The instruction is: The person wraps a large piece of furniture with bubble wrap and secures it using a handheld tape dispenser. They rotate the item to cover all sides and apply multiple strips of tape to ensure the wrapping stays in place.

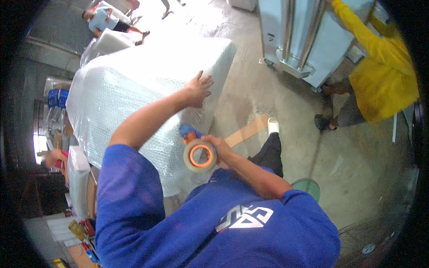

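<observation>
Tape dispenser (195, 143), orange and blue, gripped in right hand (220, 149), beside bubble-wrapped block (134, 89); sits nearer the body than left hand (199, 90). Left hand open, fingers spread, at block's right side, firm contact unclear. Writing: white print (246, 216) on blue shirt (201, 241) chest; dispenser markings too small to read.

The gray floor (357, 165) has bright white light (203, 18) far ahead. 1 bright opening (39, 147) glows at the left.

Flat brown strip (247, 131) on grey floor (357, 165)
</observation>
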A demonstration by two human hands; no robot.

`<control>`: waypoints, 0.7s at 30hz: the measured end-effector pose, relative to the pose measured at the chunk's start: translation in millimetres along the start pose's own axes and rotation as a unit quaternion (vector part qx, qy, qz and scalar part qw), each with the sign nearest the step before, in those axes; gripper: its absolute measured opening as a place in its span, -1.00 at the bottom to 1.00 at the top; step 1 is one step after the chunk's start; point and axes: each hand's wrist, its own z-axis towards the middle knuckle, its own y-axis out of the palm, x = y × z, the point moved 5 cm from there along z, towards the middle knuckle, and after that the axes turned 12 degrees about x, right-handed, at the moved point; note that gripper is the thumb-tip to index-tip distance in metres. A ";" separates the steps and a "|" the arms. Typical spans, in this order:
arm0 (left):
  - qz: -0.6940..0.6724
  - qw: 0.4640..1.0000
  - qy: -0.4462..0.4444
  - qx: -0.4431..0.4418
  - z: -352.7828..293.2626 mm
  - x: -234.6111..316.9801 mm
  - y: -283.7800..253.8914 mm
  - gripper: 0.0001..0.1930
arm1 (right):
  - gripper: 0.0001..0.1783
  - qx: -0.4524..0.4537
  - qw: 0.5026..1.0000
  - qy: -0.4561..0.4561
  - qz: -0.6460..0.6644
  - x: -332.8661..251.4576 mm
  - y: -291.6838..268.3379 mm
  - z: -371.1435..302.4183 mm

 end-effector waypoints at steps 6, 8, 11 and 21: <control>0.014 1.000 -0.013 0.012 -37.2 24.8 -21.0 -0.22 | -0.35 -0.333 0.779 -0.074 -0.526 -28.5 58.0 -92.5; -0.011 0.999 -0.019 0.045 -61.9 32.6 -26.5 -0.30 | -0.35 -0.344 0.786 -0.128 -0.497 -38.1 62.4 -106.3; -0.042 0.993 -0.026 0.105 -111.8 56.1 -19.4 -0.42 | -0.50 -0.146 0.929 -0.105 -0.324 -90.3 -28.7 -69.2; -0.239 0.940 -0.170 0.176 -178.8 96.2 -13.0 -0.37 | -0.62 0.179 0.943 -0.190 0.205 -195.4 -182.0 186.8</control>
